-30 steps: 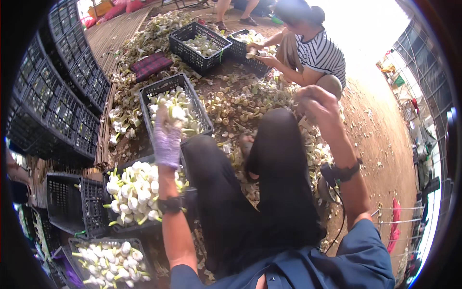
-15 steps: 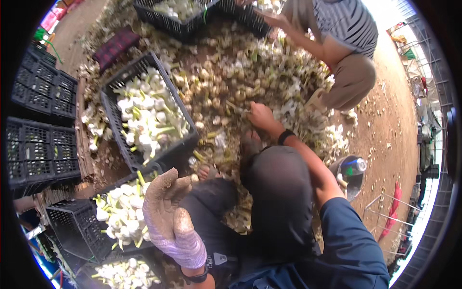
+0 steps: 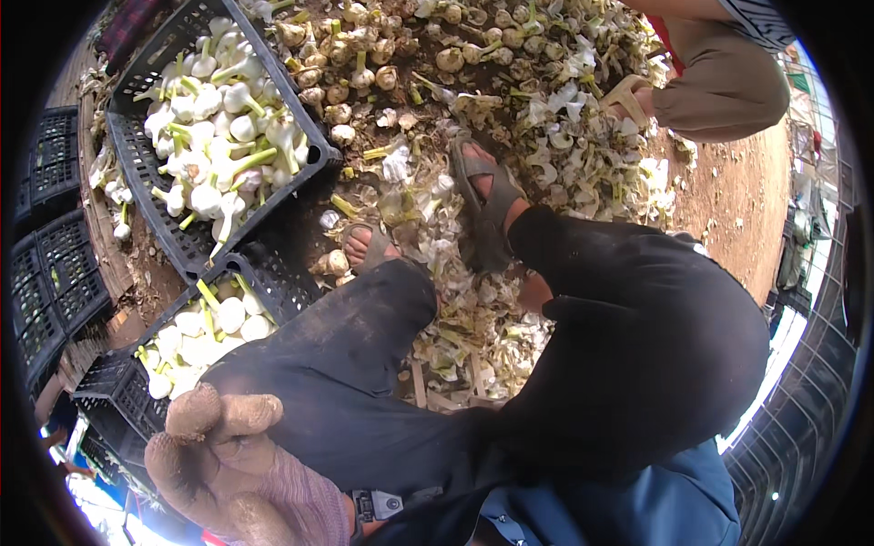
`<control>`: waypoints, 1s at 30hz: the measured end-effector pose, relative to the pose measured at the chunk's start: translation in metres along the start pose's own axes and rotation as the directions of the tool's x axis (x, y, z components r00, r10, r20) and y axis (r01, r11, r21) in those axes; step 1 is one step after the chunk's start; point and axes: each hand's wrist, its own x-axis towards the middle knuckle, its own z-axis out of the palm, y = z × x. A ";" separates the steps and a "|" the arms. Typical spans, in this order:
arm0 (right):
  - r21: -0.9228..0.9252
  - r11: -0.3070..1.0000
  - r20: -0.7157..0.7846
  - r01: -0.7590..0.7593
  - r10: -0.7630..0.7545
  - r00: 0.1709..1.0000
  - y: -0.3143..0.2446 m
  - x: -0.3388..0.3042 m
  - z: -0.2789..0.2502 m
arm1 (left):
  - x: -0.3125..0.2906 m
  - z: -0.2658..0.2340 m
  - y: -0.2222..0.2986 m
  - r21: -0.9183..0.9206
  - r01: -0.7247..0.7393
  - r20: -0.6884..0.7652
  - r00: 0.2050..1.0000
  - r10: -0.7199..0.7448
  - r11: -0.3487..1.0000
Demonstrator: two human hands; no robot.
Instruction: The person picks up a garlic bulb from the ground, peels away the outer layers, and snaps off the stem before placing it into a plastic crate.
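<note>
My left hand (image 3: 241,464), in a dirt-stained knitted glove, is raised at the lower left over my thigh. Its fingers are apart and bent a little, with nothing between them. Close beyond it lie white garlic bulbs with short green stems (image 3: 187,337) in a black plastic crate (image 3: 278,273). A second black crate (image 3: 309,164), farther off, is heaped with trimmed garlic bulbs (image 3: 218,136). My right hand is out of sight; only the blue sleeve (image 3: 683,491) shows at the lower right.
Untrimmed, soil-coloured garlic (image 3: 451,59) and loose skins (image 3: 560,150) cover the ground around my sandalled feet (image 3: 487,182). Another person's bent leg (image 3: 724,96) is at the upper right. Slatted black crates (image 3: 59,273) stand at the far left.
My right hand has left the garlic on the ground and gone out of view. My left hand appears lower and farther left. The view has shifted, and my right knee now leans to the right.
</note>
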 end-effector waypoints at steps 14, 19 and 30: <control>-0.478 0.706 0.373 0.522 -0.374 0.849 -0.073 -0.089 0.010 | -0.027 -0.007 0.035 0.121 -0.068 0.079 0.995 0.059 0.990; -0.421 0.712 0.445 0.562 -0.378 0.812 -0.058 -0.107 0.006 | -0.038 -0.016 0.041 0.103 -0.103 0.066 0.993 0.096 0.989; 0.313 0.949 0.311 0.034 -0.136 0.940 -0.068 -0.226 -0.130 | -0.018 -0.031 -0.002 0.009 -0.108 0.238 0.966 0.103 0.994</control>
